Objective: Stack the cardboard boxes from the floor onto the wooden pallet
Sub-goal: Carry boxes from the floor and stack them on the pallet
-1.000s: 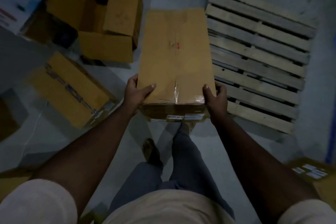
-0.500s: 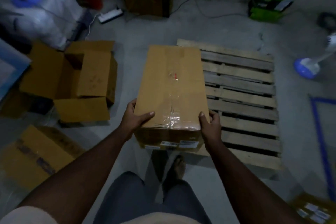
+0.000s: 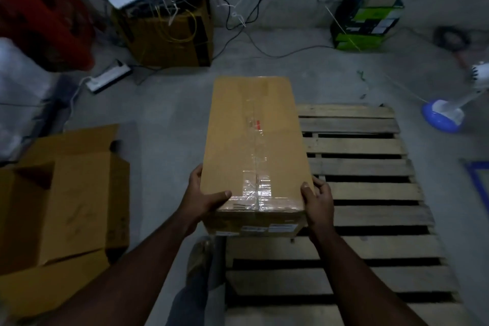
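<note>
— Well, from the head view, why does the person hold the sealed cardboard box (image 3: 255, 145) by its near end?

— Likely for balance. The left hand (image 3: 202, 200) grips the near left corner, thumb laid over the taped top; the right hand (image 3: 318, 202) clasps the near right corner, fingers (image 3: 321, 185) curled round the side. Both hands grasp the box, so its long axis points away from the body.

— And where is the box?

— Lifted clear of the floor (image 3: 169, 103), hanging over the left edge of the wooden pallet (image 3: 370, 193), whose slats lie bare beside and beneath it.

— Why that edge?

— Probably to start a tidy row from one side, leaving room for the rest.

— What else waits?

— An open cardboard box (image 3: 66, 193) sits on the floor to the left, well apart from the pallet. A fan (image 3: 444, 114) stands beyond the pallet's far right corner.
</note>
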A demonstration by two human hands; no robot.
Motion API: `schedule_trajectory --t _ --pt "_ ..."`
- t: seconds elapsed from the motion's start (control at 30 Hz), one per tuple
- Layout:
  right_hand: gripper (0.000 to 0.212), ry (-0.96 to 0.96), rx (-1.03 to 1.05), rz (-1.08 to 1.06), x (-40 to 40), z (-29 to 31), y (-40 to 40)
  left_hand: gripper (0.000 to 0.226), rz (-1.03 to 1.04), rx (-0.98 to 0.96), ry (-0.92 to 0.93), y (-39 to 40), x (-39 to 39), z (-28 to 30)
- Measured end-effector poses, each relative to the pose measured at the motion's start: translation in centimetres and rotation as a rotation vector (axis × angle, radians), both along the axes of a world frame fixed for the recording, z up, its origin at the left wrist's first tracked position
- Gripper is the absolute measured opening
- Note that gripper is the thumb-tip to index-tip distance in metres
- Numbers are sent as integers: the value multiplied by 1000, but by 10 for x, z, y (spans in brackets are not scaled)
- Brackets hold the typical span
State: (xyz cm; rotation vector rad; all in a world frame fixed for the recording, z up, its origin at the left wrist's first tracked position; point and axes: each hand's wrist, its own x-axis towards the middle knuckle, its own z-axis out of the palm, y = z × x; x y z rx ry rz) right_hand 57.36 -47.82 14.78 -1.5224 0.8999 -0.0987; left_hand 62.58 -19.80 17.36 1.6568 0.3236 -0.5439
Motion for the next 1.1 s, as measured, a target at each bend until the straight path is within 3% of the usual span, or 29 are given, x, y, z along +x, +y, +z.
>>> schedule_trajectory --t 0.2,0.4,0.47,0.6,0.73,1.1 --pt "26 4 10 -31 94 -101 -18 110 -75 17 -17 -16 104 -112" --pt "31 109 -73 105 113 -175 -41 111 -152 44 16 -33 117 -197" --pt "41 192 -93 209 100 -190 -46 108 -178 74 47 -36 111 -215" --pt "79 259 -96 375 90 -206 -45 107 -286 78 33 -29 108 -234" --pt "105 323 -73 348 93 -214 -51 101 -300 61 37 -29 112 -227" --pt "108 264 -146 332 94 -224 -52 82 -290 61 -26 -25 117 -230"
